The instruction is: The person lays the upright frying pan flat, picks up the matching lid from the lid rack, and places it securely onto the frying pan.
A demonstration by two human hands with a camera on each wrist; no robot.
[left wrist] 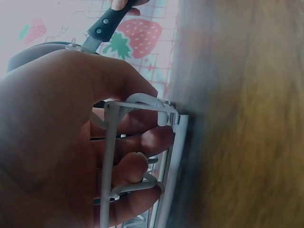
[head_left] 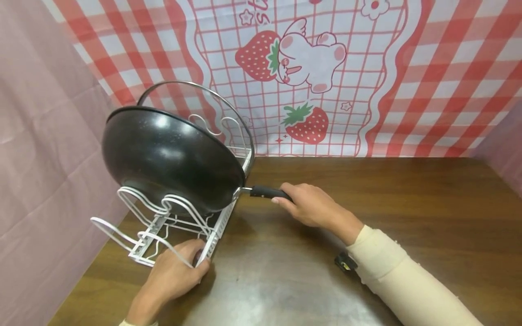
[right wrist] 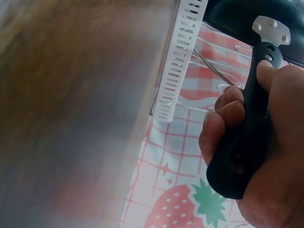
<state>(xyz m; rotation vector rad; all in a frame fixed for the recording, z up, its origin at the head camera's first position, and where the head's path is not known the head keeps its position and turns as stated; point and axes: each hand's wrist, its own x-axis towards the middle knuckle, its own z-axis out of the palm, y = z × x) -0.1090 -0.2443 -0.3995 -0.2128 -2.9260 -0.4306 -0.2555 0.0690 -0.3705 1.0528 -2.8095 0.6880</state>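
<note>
A black wok stands tilted on its side in a white wire pan rack, its rounded underside facing me. My right hand grips the wok's black handle. The right wrist view shows its fingers and thumb curled round that handle. My left hand holds the near end of the rack at its right corner. In the left wrist view, the left hand has its fingers curled beneath the white frame, the thumb lying over the corner.
Behind the wok, a thin round rim, apparently a clear lid's, rises from the rack. The rack stands at the left of a brown wooden table. Beyond the table hangs a checked strawberry cloth; a pink cloth hangs at left.
</note>
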